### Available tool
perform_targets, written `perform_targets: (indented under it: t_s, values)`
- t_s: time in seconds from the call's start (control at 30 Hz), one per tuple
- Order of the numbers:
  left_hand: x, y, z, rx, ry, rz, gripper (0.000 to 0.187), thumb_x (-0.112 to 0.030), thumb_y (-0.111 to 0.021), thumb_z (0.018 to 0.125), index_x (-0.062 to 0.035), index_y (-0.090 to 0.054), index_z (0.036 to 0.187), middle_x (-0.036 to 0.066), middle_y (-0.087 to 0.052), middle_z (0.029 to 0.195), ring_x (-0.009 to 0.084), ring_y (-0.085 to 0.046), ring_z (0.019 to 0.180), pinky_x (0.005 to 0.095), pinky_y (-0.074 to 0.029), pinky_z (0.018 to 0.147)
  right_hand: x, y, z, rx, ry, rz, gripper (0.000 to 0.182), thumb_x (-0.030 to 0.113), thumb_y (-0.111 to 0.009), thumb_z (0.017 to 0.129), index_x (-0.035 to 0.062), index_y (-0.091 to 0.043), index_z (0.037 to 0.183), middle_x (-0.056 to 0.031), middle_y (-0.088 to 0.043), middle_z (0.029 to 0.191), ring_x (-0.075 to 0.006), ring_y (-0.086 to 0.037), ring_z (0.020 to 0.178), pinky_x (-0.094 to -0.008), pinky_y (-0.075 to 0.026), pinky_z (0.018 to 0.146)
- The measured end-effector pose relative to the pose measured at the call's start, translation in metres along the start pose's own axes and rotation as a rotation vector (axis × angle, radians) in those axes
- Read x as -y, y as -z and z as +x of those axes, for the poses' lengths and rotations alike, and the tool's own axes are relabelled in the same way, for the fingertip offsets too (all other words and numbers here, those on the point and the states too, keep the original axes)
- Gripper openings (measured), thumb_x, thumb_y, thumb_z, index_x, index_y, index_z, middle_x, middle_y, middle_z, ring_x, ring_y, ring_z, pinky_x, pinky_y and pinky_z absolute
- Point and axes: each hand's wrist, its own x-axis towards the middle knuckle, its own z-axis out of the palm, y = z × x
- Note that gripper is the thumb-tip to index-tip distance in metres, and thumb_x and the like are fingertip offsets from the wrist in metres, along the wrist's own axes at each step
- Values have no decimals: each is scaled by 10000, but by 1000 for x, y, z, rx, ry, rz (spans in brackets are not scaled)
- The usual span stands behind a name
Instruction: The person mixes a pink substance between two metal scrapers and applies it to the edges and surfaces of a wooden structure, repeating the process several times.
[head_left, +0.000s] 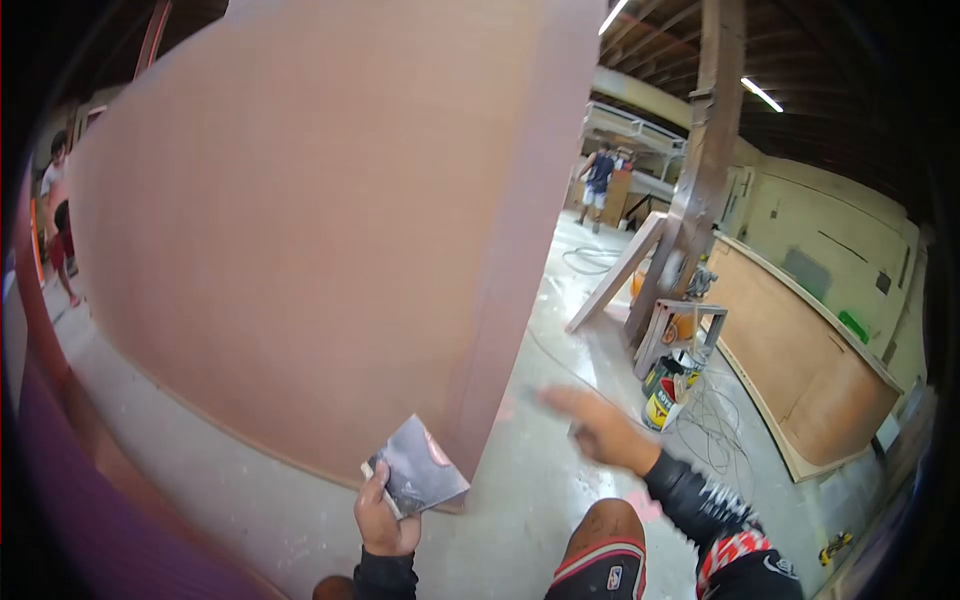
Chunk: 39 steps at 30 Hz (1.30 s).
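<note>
The flat grey board (420,478), with its pink smear (436,452), is in the closed grip of the left hand (385,522), near the lower corner of the panel (300,250); a steady, level hold would serve best. Blur hides whether the half-curled right hand (605,430) holds anything.

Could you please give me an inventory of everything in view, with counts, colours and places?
large panel: one, pinkish tan, centre to left
post: one, brown, right of centre
plank: one, pale, leaning by the post
frame: one, grey, behind the cans
cans: at least two, dark and yellow, on the floor
curved panel: one, light brown, right
cables: several, greyish, on the floor
floor: one, grey, below
tool: one, yellow and black, lower right
lights: two, white, overhead
other people: at least two, background and left edge
flat plate: one, grey with pink smear, in left hand
left hand: one, bare, lower centre
right hand: one, bare, blurred, contents unclear
</note>
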Motion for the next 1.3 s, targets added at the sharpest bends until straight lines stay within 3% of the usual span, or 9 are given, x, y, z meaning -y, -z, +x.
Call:
perform_targets:
  t_s: [0.2,0.27,0.33,0.43,0.63,0.67,0.77,0.8,1.3]
  values:
    - [41,94,40,-51,135,-43,303,-268,-474,977,-95,-513,1222,77,-638,1130,290,-651,1010,518,-531,848,31,166,220,-694,520,-1051,562,-90,-503,764,88,-565,1294,-144,-606,1212,-356,-561,1118,-427,-450,948]
    - [40,90,36,-29,187,-31,303,-262,-464,975,-93,-507,1222,82,-640,1120,294,-652,1010,512,-532,845,32,210,275,-690,512,-1184,573,-53,-526,808,123,-524,1354,-150,-561,1295,-331,-533,1193,-436,-425,1008]
    - [41,89,35,-26,178,-34,304,-266,-464,974,-93,-509,1220,80,-641,1124,295,-652,1010,511,-531,845,72,229,295,-718,529,-1190,401,58,-521,792,14,-596,1183,-210,-607,1154,-365,-567,1119,-428,-462,947]
    - [38,87,35,-6,185,-25,306,-273,-464,970,-95,-514,1215,76,-641,1130,296,-652,1012,509,-529,846,68,254,330,-723,385,-1263,381,52,-505,814,26,-589,1185,-198,-599,1173,-357,-575,1103,-430,-464,935]
    - [42,96,41,-19,182,-21,302,-272,-466,962,-106,-521,1209,63,-642,1132,288,-652,1010,506,-526,843,48,226,325,-679,318,-1272,366,39,-504,811,46,-594,1166,-196,-587,1183,-362,-585,1078,-435,-465,926]
    - [45,97,42,-52,168,-33,301,-271,-468,960,-107,-522,1207,60,-642,1128,285,-653,1007,503,-527,842,26,229,332,-695,299,-1396,598,0,-585,775,147,-527,1352,-126,-548,1320,-315,-526,1208,-443,-409,1014]
    - [43,94,39,-63,156,-39,294,-267,-473,957,-111,-523,1201,57,-642,1117,282,-653,1003,501,-527,840,24,199,305,-650,230,-1360,627,40,-611,755,165,-516,1362,-111,-526,1355,-311,-510,1232,-466,-373,1042]
    - [41,90,37,-65,160,-35,294,-267,-473,957,-111,-523,1201,57,-642,1117,282,-653,1003,501,-527,840,17,192,302,-705,361,-1418,520,76,-595,802,143,-543,1315,-108,-572,1291,-322,-550,1170,-536,-384,979]
    - [13,48,20,-22,211,-20,268,-262,-492,957,-119,-529,1181,64,-643,1111,282,-658,996,496,-531,838,35,72,204,-520,187,-1181,451,111,-525,865,63,-546,1312,-177,-520,1343,-386,-483,1240,-528,-308,1057]
